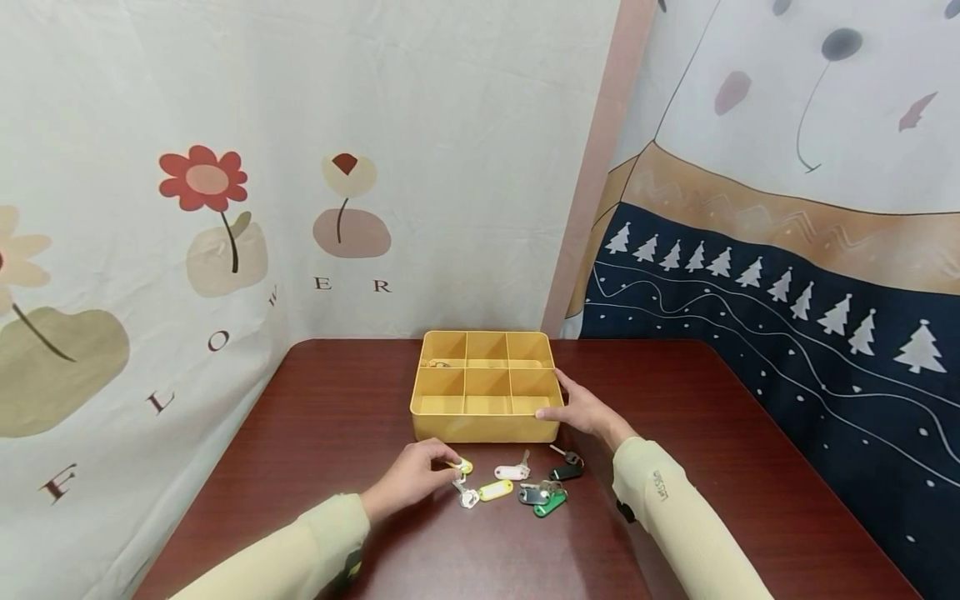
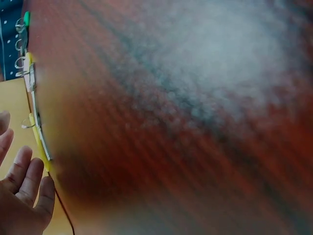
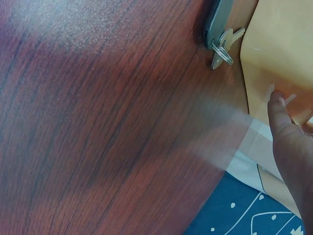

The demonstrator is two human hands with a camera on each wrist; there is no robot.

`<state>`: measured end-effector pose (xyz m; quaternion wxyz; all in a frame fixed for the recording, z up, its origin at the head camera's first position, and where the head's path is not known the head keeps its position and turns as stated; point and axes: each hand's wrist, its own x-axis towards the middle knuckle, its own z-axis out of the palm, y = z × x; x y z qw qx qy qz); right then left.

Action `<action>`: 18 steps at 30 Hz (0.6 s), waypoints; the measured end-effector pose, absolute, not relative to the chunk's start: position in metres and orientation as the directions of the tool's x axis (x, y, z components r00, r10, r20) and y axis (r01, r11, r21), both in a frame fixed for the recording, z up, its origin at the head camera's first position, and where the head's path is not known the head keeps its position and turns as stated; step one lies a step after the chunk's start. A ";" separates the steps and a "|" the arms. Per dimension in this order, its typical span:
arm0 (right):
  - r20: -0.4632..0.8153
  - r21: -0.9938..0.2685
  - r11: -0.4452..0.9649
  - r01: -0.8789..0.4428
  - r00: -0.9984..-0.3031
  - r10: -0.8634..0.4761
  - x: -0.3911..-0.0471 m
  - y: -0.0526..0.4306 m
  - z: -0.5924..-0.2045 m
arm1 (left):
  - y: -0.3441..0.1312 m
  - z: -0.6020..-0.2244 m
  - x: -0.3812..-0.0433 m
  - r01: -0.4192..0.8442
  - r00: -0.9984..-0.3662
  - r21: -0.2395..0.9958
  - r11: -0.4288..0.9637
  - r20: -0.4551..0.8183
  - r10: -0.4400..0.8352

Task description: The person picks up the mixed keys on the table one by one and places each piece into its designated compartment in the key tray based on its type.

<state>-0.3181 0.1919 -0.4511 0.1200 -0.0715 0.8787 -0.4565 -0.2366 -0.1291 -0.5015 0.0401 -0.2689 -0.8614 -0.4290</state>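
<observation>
A yellow compartment box (image 1: 486,428) stands at the middle of the table's far side. My right hand (image 1: 588,408) holds its right front corner, the thumb (image 3: 278,100) along the front and the fingers at the right side. My left hand (image 1: 414,475) is just in front of the box, thumb and forefinger right at a yellow key tag (image 1: 466,467) with a silver key (image 1: 468,497). Its other fingers (image 2: 46,196) are spread loosely. Close by lie another yellow tag (image 1: 496,490), a white tag (image 1: 512,472), a dark grey tag (image 1: 534,497), a green tag (image 1: 551,503) and a black tag (image 1: 566,472).
Metal rings and a key (image 1: 437,363) show in the box's back left compartment. The dark red wooden table (image 1: 337,392) reaches back to a cream curtain (image 1: 450,167) with flowers. A navy cloth with white trees (image 1: 750,308) hangs along the right edge.
</observation>
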 end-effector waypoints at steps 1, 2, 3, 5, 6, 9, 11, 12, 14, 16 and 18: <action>-0.146 -0.820 0.573 -0.016 -0.961 -0.236 -0.318 0.192 -0.451 | -0.128 -0.502 -0.237 0.500 -0.852 0.711 0.495 0.300 0.429; -0.146 -0.820 0.573 -0.016 -0.961 -0.236 -0.318 0.192 -0.451 | -0.127 -0.502 -0.237 0.501 -0.852 0.704 0.503 0.301 0.428; -0.146 -0.820 0.573 -0.016 -0.961 -0.236 -0.318 0.192 -0.451 | -0.126 -0.502 -0.237 0.502 -0.853 0.698 0.510 0.301 0.427; -0.145 -0.821 0.571 -0.017 -0.961 -0.237 -0.318 0.192 -0.451 | -0.124 -0.501 -0.238 0.504 -0.855 0.686 0.525 0.308 0.417; -0.144 -0.821 0.570 -0.017 -0.961 -0.237 -0.318 0.191 -0.451 | -0.123 -0.501 -0.238 0.506 -0.855 0.677 0.535 0.315 0.411; -0.140 -0.822 0.569 -0.022 -0.961 -0.240 -0.318 0.191 -0.451 | -0.122 -0.501 -0.239 0.510 -0.858 0.643 0.571 0.331 0.393; -0.140 -0.821 0.571 -0.022 -0.961 -0.239 -0.319 0.192 -0.451 | -0.121 -0.502 -0.240 0.509 -0.860 0.620 0.597 0.337 0.384; -0.140 -0.820 0.572 -0.023 -0.961 -0.240 -0.319 0.192 -0.452 | -0.121 -0.502 -0.240 0.509 -0.860 0.610 0.608 0.339 0.381; -0.139 -0.819 0.573 -0.026 -0.960 -0.243 -0.320 0.193 -0.452 | -0.120 -0.502 -0.241 0.506 -0.862 0.593 0.626 0.337 0.378; -0.137 -0.820 0.571 -0.030 -0.959 -0.248 -0.320 0.193 -0.453 | -0.119 -0.502 -0.242 0.507 -0.862 0.581 0.637 0.338 0.378; -0.136 -0.822 0.568 -0.033 -0.958 -0.253 -0.320 0.194 -0.453 | -0.118 -0.501 -0.243 0.515 -0.857 0.564 0.646 0.341 0.386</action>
